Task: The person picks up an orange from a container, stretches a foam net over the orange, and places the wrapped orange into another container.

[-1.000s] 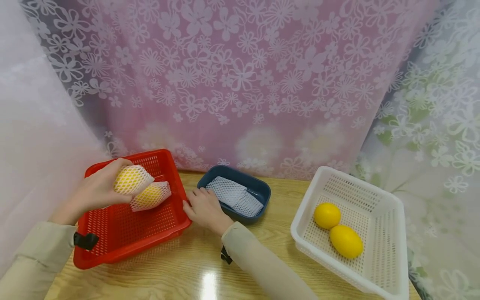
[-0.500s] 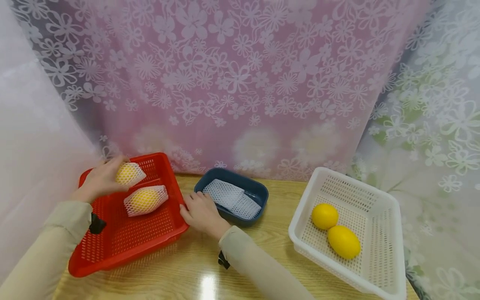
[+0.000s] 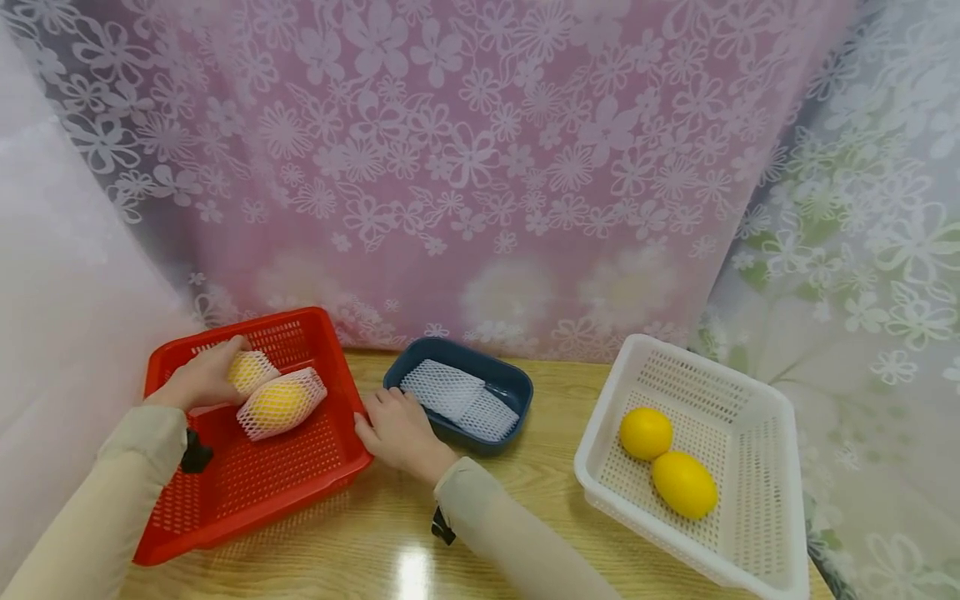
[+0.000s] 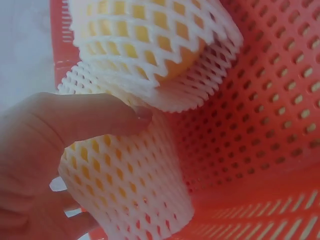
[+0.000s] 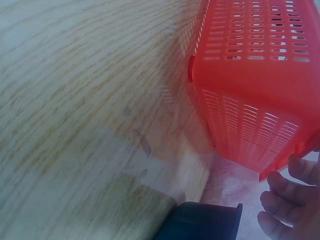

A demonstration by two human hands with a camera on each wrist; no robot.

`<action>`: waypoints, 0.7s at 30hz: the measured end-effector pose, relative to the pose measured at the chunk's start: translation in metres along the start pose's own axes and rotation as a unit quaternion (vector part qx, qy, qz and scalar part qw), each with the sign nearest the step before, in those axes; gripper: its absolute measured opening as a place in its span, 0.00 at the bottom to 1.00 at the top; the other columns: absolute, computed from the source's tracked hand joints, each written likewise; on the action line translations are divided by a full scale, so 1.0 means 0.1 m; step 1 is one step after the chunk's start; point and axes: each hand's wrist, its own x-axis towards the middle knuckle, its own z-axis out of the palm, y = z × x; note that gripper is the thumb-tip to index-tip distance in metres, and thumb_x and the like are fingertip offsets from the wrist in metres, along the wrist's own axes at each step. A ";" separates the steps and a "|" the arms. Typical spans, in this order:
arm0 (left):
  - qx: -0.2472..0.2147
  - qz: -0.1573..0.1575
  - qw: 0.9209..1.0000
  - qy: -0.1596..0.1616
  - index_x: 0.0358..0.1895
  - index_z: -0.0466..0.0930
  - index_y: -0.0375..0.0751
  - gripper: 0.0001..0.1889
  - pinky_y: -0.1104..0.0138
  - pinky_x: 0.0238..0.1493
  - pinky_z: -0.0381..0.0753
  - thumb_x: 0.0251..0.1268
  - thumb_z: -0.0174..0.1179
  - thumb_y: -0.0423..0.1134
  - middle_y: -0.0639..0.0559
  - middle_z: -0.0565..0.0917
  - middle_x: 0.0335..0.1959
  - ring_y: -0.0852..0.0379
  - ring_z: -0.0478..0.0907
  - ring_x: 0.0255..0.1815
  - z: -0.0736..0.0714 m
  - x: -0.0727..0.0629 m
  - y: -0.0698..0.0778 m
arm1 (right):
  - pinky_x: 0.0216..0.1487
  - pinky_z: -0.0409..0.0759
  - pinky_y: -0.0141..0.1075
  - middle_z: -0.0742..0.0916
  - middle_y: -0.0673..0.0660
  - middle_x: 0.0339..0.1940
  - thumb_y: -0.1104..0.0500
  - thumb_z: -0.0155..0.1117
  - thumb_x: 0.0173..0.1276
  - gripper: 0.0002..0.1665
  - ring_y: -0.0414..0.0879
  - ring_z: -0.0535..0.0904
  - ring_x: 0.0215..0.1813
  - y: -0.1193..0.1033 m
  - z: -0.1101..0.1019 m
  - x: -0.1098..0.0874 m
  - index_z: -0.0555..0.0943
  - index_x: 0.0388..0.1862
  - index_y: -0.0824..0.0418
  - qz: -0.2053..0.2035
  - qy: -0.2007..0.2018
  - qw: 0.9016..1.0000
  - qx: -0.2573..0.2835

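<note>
Inside the red basket (image 3: 292, 467), my left hand (image 3: 204, 379) grips a yellow fruit (image 3: 251, 372) wrapped in a white foam net. The left wrist view shows the thumb laid across that foam net (image 4: 135, 175). Against it lies a second yellow fruit (image 3: 279, 406), also netted, the two sleeves touching in both views. My right hand (image 3: 405, 433) rests at the basket's right rim, thumb on the rim and fingers loosely bent. In the right wrist view the fingers (image 5: 285, 192) sit beside the red wall (image 5: 250, 115), holding nothing visible.
A navy tray (image 3: 517, 383) with flat white foam nets (image 3: 446, 387) stands right of the red basket, close to my right hand. Farther right, a white basket (image 3: 757, 467) holds two bare yellow fruits (image 3: 684, 485). A floral curtain (image 3: 465, 208) hangs behind the wooden table (image 3: 555, 500).
My left hand has lowered the netted fruit into the red basket, beside the other one, which now lies more tilted. The right hand keeps its place at the rim.
</note>
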 end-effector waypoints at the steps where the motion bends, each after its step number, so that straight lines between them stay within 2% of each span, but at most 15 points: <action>1: -0.003 -0.002 1.000 -0.001 0.61 0.63 0.32 0.44 0.37 0.49 0.73 0.42 0.79 0.44 0.28 0.73 0.56 0.34 0.72 0.51 0.01 0.00 -0.02 | 0.44 0.72 0.35 0.85 0.49 0.44 0.48 0.45 0.78 0.19 0.44 0.74 0.41 0.00 0.00 0.00 0.81 0.49 0.54 -0.002 0.002 1.000 0.001; 8: -0.017 -0.007 1.000 -0.025 0.67 0.62 0.32 0.43 0.31 0.54 0.66 0.47 0.76 0.41 0.25 0.67 0.64 0.27 0.65 0.61 0.07 -0.01 -0.05 | 0.41 0.71 0.34 0.84 0.49 0.43 0.48 0.45 0.78 0.18 0.44 0.74 0.39 0.01 0.00 -0.01 0.81 0.46 0.54 -0.001 0.009 1.000 0.008; 11: -0.011 -0.003 1.000 -0.025 0.68 0.62 0.31 0.44 0.28 0.55 0.62 0.48 0.75 0.40 0.24 0.65 0.66 0.24 0.61 0.64 0.08 0.00 -0.05 | 0.40 0.71 0.34 0.84 0.49 0.42 0.49 0.45 0.78 0.17 0.44 0.74 0.39 0.00 -0.02 -0.01 0.80 0.45 0.54 0.000 0.010 1.000 0.008; 13: -0.006 -0.012 0.999 -0.030 0.69 0.62 0.32 0.44 0.26 0.55 0.60 0.48 0.74 0.40 0.23 0.63 0.67 0.22 0.58 0.65 0.07 0.00 -0.02 | 0.40 0.71 0.34 0.84 0.50 0.42 0.49 0.45 0.78 0.17 0.44 0.73 0.39 0.00 -0.02 -0.01 0.80 0.45 0.54 0.000 0.011 1.000 0.009; 18: 0.030 -0.024 0.999 -0.033 0.69 0.64 0.36 0.42 0.25 0.53 0.61 0.51 0.73 0.45 0.23 0.62 0.66 0.18 0.57 0.64 0.04 0.00 0.06 | 0.40 0.71 0.34 0.85 0.50 0.44 0.49 0.45 0.78 0.18 0.45 0.74 0.40 -0.01 0.00 -0.03 0.81 0.48 0.55 0.001 0.013 1.000 0.017; 21: 0.055 -0.008 0.998 -0.016 0.69 0.64 0.34 0.39 0.27 0.52 0.64 0.56 0.70 0.46 0.24 0.63 0.66 0.19 0.58 0.63 -0.03 -0.01 0.12 | 0.40 0.72 0.34 0.85 0.50 0.43 0.49 0.45 0.78 0.18 0.45 0.75 0.40 -0.01 -0.01 -0.03 0.81 0.47 0.55 -0.002 0.018 1.000 0.016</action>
